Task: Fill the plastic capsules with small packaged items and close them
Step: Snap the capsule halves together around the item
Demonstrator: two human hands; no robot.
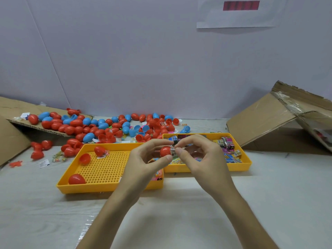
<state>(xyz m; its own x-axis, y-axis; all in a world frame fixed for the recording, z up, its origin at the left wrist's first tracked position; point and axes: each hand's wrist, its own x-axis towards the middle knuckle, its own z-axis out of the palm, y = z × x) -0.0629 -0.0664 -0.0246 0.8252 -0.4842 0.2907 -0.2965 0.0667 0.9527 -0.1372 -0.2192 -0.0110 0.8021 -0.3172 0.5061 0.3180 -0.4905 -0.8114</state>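
Beneath the left hand [143,164] and right hand [203,159], the bench [269,203] is keeping everything within easy reach. Beyond the hands a heap of red and blue capsules [100,126] is lying spread, presumably as stock. Closer in, two yellow trays are sitting side by side: the perforated tray [104,168] by the left hand is likely collecting finished work, and the supply tray [248,161] behind the right hand is holding packaged items. The left hand is gripping a red capsule half [165,151] between thumb and curled fingers, its mouth facing the right hand, which is pinching a small packet [172,151] at that opening, apparently pressing it in.
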